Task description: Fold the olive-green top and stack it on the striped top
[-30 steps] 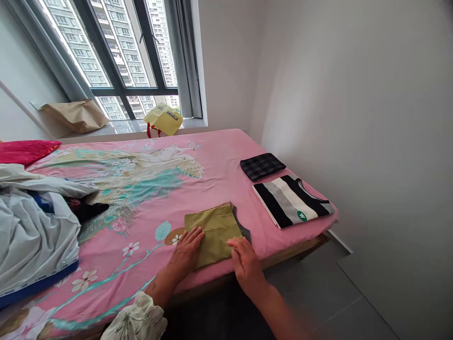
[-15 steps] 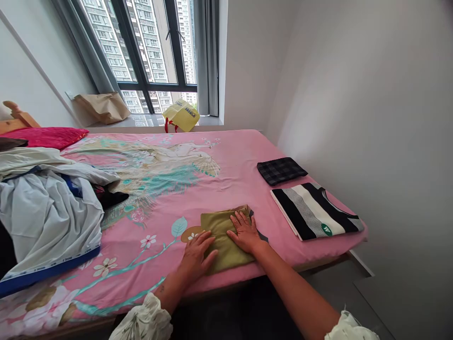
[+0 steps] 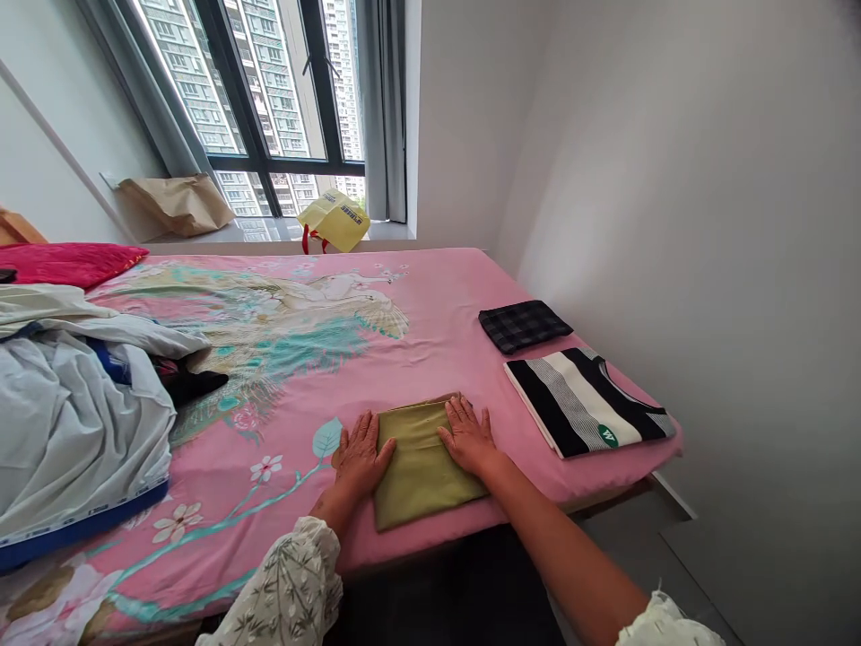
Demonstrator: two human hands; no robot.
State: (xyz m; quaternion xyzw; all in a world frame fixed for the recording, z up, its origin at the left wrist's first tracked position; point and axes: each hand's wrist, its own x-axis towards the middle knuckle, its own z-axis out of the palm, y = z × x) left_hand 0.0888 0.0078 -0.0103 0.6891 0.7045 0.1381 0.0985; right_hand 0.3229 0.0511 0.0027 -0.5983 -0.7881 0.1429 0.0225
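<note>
An olive-green folded garment (image 3: 423, 475) lies flat near the front edge of the bed; its exact kind does not show. My left hand (image 3: 363, 456) rests along its left edge, fingers stretched out, thumb on the cloth. On the upper right part of the garment lies my right hand (image 3: 469, 436), palm down with the fingers spread. To the right is a folded striped top (image 3: 571, 399) in black, grey and cream with a green round patch. Behind that top sits a folded dark checked cloth (image 3: 525, 325).
A pink flowered bedsheet (image 3: 269, 413) covers the bed. Rumpled pale clothes (image 3: 81, 422) are heaped at the left, before a red pillow (image 3: 73, 263). On the window sill stand a brown paper bag (image 3: 178, 205) and a yellow bag (image 3: 336, 220). A wall (image 3: 706, 224) borders the right side.
My left hand has shifted left and up to the garment's left edge. The garment now looks flatter and squarer, and the dark corner at its right no longer sticks out. The view has turned slightly right.
</note>
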